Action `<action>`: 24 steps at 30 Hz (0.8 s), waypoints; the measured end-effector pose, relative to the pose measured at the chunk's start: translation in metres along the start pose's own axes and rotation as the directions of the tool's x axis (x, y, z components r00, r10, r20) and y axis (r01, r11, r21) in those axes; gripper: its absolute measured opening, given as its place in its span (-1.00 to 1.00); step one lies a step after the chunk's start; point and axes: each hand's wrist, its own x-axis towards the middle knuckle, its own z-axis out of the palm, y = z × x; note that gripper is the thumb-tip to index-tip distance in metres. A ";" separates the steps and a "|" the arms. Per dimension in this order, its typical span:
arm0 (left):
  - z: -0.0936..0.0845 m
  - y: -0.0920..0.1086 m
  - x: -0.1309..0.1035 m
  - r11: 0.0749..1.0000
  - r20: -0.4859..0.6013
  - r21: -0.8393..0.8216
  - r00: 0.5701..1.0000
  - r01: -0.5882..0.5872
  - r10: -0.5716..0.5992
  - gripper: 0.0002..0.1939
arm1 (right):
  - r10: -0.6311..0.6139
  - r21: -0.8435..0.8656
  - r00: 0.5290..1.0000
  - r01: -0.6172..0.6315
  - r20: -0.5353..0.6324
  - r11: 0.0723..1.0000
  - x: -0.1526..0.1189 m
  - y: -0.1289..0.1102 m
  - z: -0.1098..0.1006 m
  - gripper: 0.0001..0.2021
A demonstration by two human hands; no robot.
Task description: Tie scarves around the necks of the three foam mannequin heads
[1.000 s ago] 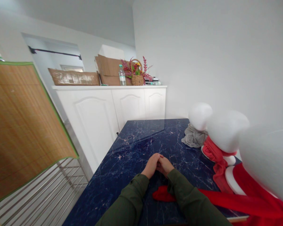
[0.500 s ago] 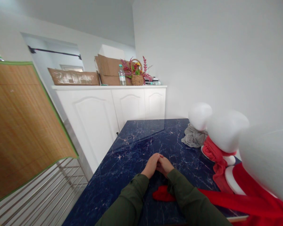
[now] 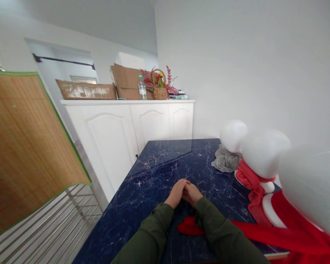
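Observation:
My left hand (image 3: 177,193) and my right hand (image 3: 191,193) rest together above the dark blue marbled table (image 3: 165,165), fingers folded against each other. Nothing shows between them, though the inner fingers are hidden. A bright red cloth (image 3: 277,236) runs from the lower right under my right sleeve, its end lying just below my hands. Three white foam heads stand along the right side: the far one (image 3: 233,135) by a grey cloth (image 3: 227,159), the middle one (image 3: 265,151) with a coral-red cloth (image 3: 249,175) around its base, the nearest (image 3: 313,179) with bright red cloth.
Behind the table stands a white cabinet (image 3: 107,143) with cardboard boxes (image 3: 132,80), a bottle (image 3: 142,89) and a flower basket (image 3: 160,92) on top. At the left are a bamboo mat (image 3: 30,146) and a metal rack (image 3: 57,220). A white wall rises at the right.

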 end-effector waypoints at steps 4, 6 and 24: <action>0.000 -0.002 0.001 1.000 0.009 -0.001 1.000 0.022 -0.022 -0.67 | -0.003 0.001 1.000 0.003 0.003 1.000 0.001 0.001 0.000 -0.80; 0.000 -0.004 0.001 1.000 0.013 0.004 1.000 0.018 -0.018 -0.67 | -0.007 0.005 1.000 0.007 0.015 1.000 0.002 0.002 -0.001 -0.80; 0.001 -0.004 0.001 0.999 0.007 -0.019 1.000 0.031 -0.031 -0.67 | -0.014 -0.009 1.000 0.014 0.021 1.000 0.002 0.003 -0.002 -0.81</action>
